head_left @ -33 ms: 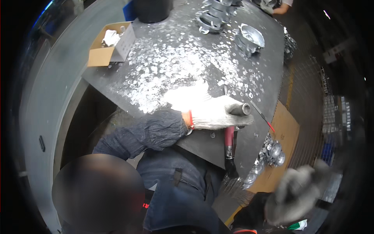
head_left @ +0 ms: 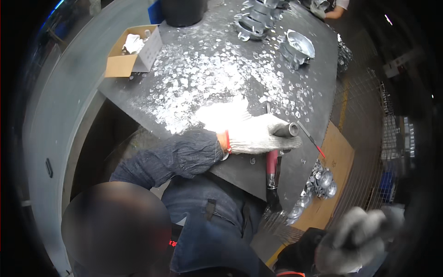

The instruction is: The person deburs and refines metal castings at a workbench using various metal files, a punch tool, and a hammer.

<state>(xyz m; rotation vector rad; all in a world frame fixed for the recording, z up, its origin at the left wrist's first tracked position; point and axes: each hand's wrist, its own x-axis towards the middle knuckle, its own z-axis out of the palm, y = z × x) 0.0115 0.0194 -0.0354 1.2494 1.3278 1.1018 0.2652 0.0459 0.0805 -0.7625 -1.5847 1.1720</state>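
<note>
My left hand, in a white knitted glove, rests over the near part of the dark worktable. Its fingers close round a grey tube whose hollow round end points right. Beneath that hand, a tool with a red handle and a metal collar lies on the table. Down at the lower right, my right hand is off the table in a greyish glove, smeared by motion. Whether it grips anything is hidden by the blur. A shiny grey shape beside its fingers is too blurred to name.
Small silvery scraps cover the table's middle. Grey metal castings stand at the far side, near a cardboard box and a black bucket. A thin red-ended tool lies at the right edge, by cardboard. A co-worker's gloved hand shows far right.
My right hand has shifted slightly downward, and the grey shape beside it has moved too. My left hand stays in place on the tube.
</note>
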